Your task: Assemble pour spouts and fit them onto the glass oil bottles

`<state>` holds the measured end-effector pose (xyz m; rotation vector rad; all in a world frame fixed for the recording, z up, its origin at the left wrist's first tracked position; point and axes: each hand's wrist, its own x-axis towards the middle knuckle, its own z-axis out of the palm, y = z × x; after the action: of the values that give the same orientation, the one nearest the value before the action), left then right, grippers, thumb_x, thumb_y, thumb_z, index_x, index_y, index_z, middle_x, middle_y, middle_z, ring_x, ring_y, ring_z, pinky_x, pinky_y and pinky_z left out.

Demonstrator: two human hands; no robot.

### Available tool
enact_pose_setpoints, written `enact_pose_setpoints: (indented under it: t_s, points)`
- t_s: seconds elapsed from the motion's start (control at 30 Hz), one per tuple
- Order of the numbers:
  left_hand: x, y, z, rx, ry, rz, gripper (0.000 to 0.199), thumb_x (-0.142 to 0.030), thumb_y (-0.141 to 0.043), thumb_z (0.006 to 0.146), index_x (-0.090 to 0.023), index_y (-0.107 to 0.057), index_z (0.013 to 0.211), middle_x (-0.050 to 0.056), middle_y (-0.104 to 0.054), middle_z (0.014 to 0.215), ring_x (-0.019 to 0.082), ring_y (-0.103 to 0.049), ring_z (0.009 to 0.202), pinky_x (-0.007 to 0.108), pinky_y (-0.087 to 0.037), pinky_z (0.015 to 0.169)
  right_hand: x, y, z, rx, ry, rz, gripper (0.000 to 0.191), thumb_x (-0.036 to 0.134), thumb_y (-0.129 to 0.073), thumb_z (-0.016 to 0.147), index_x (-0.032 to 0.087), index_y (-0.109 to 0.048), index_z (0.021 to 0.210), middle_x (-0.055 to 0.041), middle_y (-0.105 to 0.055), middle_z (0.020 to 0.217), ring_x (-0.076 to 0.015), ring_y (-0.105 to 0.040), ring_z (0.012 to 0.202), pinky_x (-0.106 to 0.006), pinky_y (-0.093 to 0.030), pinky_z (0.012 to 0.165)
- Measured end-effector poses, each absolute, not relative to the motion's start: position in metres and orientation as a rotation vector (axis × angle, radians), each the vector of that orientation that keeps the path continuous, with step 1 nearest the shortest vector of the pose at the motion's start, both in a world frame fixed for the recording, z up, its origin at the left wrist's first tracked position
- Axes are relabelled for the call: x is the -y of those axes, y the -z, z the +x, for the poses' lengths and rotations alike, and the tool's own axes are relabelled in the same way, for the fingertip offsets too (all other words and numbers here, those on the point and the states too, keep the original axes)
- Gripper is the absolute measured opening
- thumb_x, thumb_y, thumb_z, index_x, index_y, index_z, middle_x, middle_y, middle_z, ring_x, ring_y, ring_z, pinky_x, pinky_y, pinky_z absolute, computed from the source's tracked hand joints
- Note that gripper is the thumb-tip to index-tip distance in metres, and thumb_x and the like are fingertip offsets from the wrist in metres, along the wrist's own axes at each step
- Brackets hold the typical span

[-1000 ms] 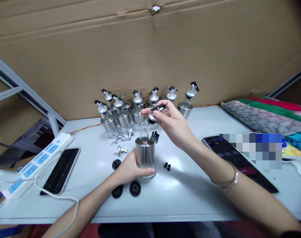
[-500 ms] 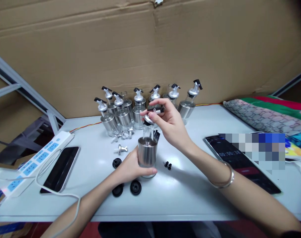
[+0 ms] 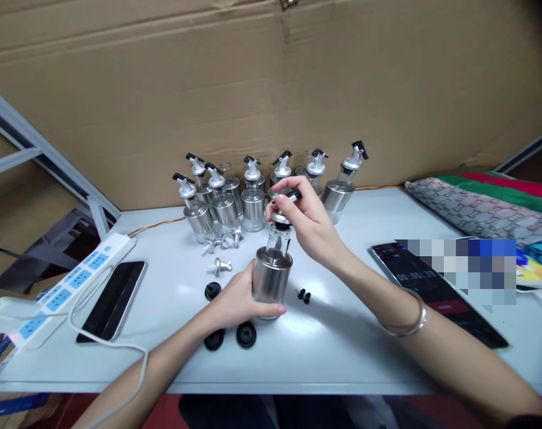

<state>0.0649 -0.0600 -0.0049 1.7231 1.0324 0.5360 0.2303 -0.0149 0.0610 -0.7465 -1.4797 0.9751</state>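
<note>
My left hand is wrapped round the steel-sleeved lower part of a glass oil bottle, which leans slightly to the right. Above it, the fingers of my right hand are closed on a silver pour spout with a black lever, at the mouth of the bottle. How deep the stopper sits in the neck I cannot tell. Several black round caps lie by my left wrist. Small black plugs rest to the right of the bottle. Loose silver spout parts lie beyond my left hand.
Several similar bottles with spouts stand along the cardboard wall. On the left are a power strip, a phone and a white cable. A larger phone showing a timer and patterned fabric lie on the right.
The bottle has shifted slightly right and tilted more to the right. My right hand has moved a little right and down with the spout, staying at the bottle's mouth.
</note>
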Motion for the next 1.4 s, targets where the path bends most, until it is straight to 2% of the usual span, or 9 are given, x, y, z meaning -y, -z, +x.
enact_pose_setpoints:
  t_s: [0.13, 0.4, 0.63, 0.77, 0.97, 1.2, 1.3, 1.4]
  points:
    - [0.060, 0.005, 0.065, -1.036, -0.534, 1.728, 0.059, -0.040, -0.077, 0.063, -0.019, -0.048, 0.109, 0.003, -0.058, 0.101, 0.020, -0.054, 0.091, 0.030, -0.044, 0.078, 0.016, -0.063, 0.229, 1.458, -1.063, -0.665, 0.022, 0.043, -0.052, 0.089, 0.025, -0.040, 0.085, 0.0057, -0.057, 0.065, -0.0116, -0.058, 0.064, -0.029, -0.045, 0.068]
    - [0.061, 0.004, 0.065, -1.067, -0.523, 1.760, 0.062, -0.041, -0.078, 0.063, -0.018, -0.047, 0.112, 0.002, -0.058, 0.100, 0.020, -0.054, 0.088, 0.029, -0.044, 0.076, 0.024, -0.058, 0.222, 1.423, -1.125, -0.556, 0.022, 0.044, -0.046, 0.093, 0.025, -0.035, 0.087, 0.0031, -0.066, 0.073, -0.0126, -0.064, 0.068, -0.032, -0.049, 0.071]
    - [0.062, 0.002, 0.065, -1.076, -0.494, 1.745, 0.061, -0.042, -0.077, 0.063, -0.019, -0.046, 0.110, 0.001, -0.056, 0.097, 0.018, -0.052, 0.086, 0.029, -0.043, 0.076, 0.017, -0.050, 0.222, 1.458, -1.104, -0.492, 0.022, 0.043, -0.048, 0.091, 0.026, -0.035, 0.087, 0.0032, -0.065, 0.070, -0.0131, -0.061, 0.060, -0.031, -0.049, 0.062]
    - [0.061, 0.001, 0.066, -1.044, -0.500, 1.753, 0.057, -0.042, -0.076, 0.065, -0.019, -0.045, 0.108, 0.000, -0.055, 0.097, 0.018, -0.051, 0.085, 0.029, -0.042, 0.076, 0.014, -0.042, 0.220, 1.451, -1.068, -0.470, 0.018, 0.039, -0.047, 0.093, 0.025, -0.036, 0.089, 0.0036, -0.064, 0.070, -0.0116, -0.061, 0.060, -0.029, -0.049, 0.062]
    - [0.061, 0.002, 0.065, -1.010, -0.491, 1.781, 0.056, -0.041, -0.075, 0.067, -0.020, -0.045, 0.109, 0.001, -0.056, 0.098, 0.018, -0.051, 0.088, 0.030, -0.043, 0.080, 0.016, -0.036, 0.218, 1.411, -1.137, -0.483, 0.018, 0.038, -0.046, 0.093, 0.025, -0.035, 0.088, 0.0070, -0.059, 0.061, -0.0094, -0.055, 0.047, -0.023, -0.044, 0.049]
    - [0.063, 0.003, 0.066, -1.037, -0.481, 1.803, 0.059, -0.041, -0.076, 0.065, -0.018, -0.046, 0.110, 0.002, -0.059, 0.100, 0.020, -0.054, 0.087, 0.028, -0.044, 0.075, 0.018, -0.037, 0.222, 1.495, -1.146, -0.469, 0.018, 0.040, -0.045, 0.093, 0.025, -0.036, 0.091, 0.0059, -0.061, 0.063, -0.0107, -0.058, 0.049, -0.025, -0.046, 0.049]
    - [0.062, 0.004, 0.066, -1.043, -0.482, 1.812, 0.056, -0.042, -0.075, 0.066, -0.017, -0.049, 0.108, 0.004, -0.060, 0.101, 0.021, -0.055, 0.089, 0.029, -0.045, 0.076, 0.014, -0.035, 0.223, 1.572, -1.061, -0.537, 0.026, 0.042, -0.054, 0.087, 0.025, -0.035, 0.094, 0.0059, -0.059, 0.065, -0.0114, -0.057, 0.050, -0.027, -0.046, 0.051]
    - [0.061, 0.005, 0.065, -1.023, -0.478, 1.830, 0.058, -0.044, -0.073, 0.070, -0.017, -0.047, 0.114, 0.006, -0.060, 0.109, 0.025, -0.056, 0.099, 0.035, -0.045, 0.085, 0.013, -0.037, 0.224, 1.605, -0.931, -0.658, 0.037, 0.038, -0.066, 0.077, 0.025, -0.035, 0.095, 0.0062, -0.055, 0.068, -0.0111, -0.054, 0.050, -0.027, -0.043, 0.050]
